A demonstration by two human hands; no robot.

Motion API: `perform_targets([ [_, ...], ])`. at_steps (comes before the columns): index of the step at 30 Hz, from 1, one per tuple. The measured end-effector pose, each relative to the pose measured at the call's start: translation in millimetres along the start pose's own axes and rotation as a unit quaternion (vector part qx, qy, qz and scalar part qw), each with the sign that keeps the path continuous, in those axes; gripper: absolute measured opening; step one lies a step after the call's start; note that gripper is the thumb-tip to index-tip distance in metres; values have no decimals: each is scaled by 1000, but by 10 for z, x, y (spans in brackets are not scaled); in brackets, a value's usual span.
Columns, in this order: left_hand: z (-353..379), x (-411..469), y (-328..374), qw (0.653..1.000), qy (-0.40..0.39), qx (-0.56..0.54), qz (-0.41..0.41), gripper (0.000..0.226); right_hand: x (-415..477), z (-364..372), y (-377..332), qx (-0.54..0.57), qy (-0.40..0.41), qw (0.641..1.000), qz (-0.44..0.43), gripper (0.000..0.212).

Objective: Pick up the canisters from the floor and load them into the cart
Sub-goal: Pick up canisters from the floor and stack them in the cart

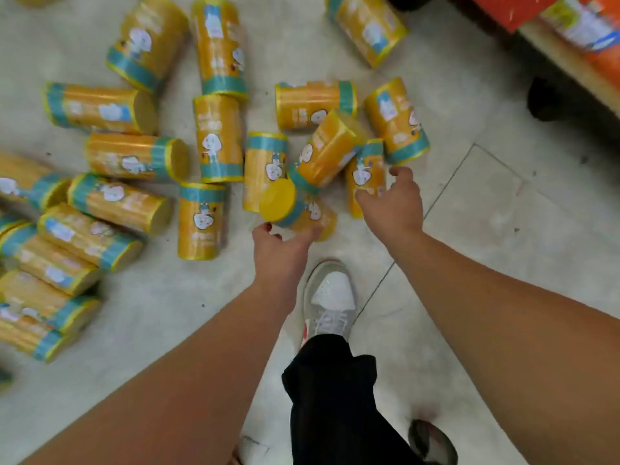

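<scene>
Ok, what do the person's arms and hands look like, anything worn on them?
The left forearm and right forearm are bare to the frame edge: no sleeves, gloves, watch or bracelets show. The left hand has dark red polish on its fingernails; the right hand shows no rings.

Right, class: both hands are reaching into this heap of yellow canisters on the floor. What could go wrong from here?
1. The leaning canister seems to rest on its neighbours; lifting the lower canister by the right hand may send it rolling.
2. The left hand barely touches the yellow-lidded canister, so a hasty lift could drop it.
3. The shoe stands near the heap; a rolling canister could cause a trip.
</scene>
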State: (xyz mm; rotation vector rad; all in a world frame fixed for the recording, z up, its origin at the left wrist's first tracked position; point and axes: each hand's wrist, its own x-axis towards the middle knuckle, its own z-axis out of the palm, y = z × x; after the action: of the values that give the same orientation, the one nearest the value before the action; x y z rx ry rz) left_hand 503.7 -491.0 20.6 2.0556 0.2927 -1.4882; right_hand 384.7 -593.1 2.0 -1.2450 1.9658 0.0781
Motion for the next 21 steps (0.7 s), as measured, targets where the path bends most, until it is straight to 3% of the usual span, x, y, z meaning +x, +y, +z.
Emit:
perform_targets([
  [5,259,443,-134,997,46,-50,46,80,433,353,129,4,9,1000,-17,80],
  [11,297,307,-137,992,60,-112,28,65,467,311,143,18,-19,1000,6,77],
  [15,146,-262,-45,995,48,-84,28,58,-74,-19,201,51,-14,998,32,73],
  [21,-289,-1512,300,992,-43,8,121,54,-1409,-927,48,168,3,986,22,72],
])
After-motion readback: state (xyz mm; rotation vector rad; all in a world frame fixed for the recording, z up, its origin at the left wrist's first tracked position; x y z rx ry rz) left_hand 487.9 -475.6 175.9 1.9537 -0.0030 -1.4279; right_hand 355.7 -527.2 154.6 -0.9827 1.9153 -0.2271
